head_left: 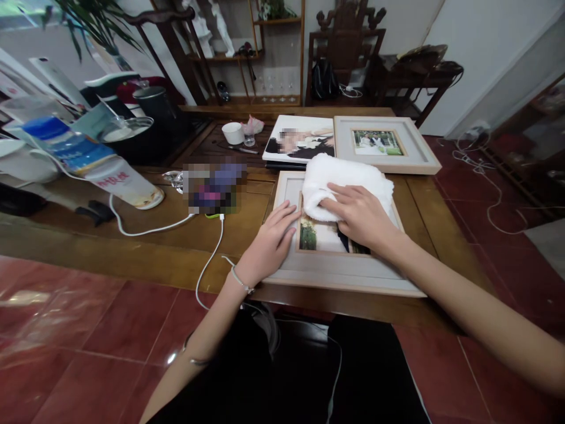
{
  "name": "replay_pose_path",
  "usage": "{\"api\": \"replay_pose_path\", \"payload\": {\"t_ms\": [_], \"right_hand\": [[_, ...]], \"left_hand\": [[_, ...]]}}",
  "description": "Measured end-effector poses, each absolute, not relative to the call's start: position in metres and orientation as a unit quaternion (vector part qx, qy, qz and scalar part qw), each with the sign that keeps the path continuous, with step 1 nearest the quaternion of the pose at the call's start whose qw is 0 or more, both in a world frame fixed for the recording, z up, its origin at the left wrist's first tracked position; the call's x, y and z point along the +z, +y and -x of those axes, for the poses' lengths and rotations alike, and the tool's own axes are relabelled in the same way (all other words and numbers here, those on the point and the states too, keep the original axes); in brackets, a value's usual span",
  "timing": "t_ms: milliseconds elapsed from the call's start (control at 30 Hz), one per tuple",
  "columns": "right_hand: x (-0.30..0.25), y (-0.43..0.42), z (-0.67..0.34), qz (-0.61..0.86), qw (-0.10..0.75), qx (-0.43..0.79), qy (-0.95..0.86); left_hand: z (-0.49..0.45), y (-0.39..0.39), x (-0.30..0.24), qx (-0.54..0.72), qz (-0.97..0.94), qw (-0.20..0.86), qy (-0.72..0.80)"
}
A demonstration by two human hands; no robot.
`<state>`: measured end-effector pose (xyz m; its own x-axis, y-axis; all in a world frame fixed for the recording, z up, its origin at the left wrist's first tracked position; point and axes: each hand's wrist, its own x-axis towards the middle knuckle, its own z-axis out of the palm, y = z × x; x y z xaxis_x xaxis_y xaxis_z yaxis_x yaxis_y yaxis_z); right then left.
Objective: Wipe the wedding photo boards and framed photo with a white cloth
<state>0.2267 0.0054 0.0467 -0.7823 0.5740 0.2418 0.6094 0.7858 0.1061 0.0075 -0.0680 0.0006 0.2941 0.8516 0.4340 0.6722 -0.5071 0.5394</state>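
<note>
A pale wooden picture frame [335, 268] lies flat on the low wooden table [132, 241] in front of me. My left hand [272, 238] rests flat on the frame's left border, fingers stretched out. My right hand [359, 213] presses down on a folded white towel [346, 182] that lies over the upper part of the frame's glass, fingers spread on the cloth. The photo under the glass shows only below the towel.
Behind lie a second framed photo [386, 144] and an unframed print [299, 140]. A white cable [207, 259] runs to a blurred device [215, 187]. A tipped bottle [95, 162], a cup [232, 133] and a dark pot [154, 106] stand at left.
</note>
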Motion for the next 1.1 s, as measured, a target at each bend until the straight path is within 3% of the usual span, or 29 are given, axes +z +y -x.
{"api": "replay_pose_path", "payload": {"t_ms": [167,367,600,867,1100], "right_hand": [[0.048,0.014,-0.222,0.301,0.139,-0.153,-0.931],[0.043,0.036,-0.213,0.320,0.125,-0.161,-0.925],[0.050,-0.018,-0.218,0.314,0.046,-0.093,-0.944],[0.089,-0.099,-0.232,0.264,-0.001,0.078,-0.961],[0.065,-0.037,-0.227,0.327,0.041,-0.043,-0.943]], "left_hand": [[-0.008,-0.068,0.000,0.352,-0.797,0.126,0.475],[-0.008,-0.068,0.000,0.354,-0.794,0.129,0.478],[-0.007,-0.068,-0.001,0.366,-0.790,0.134,0.474],[-0.007,-0.067,-0.001,0.354,-0.796,0.125,0.475],[-0.006,-0.068,-0.003,0.367,-0.795,0.126,0.467]]}}
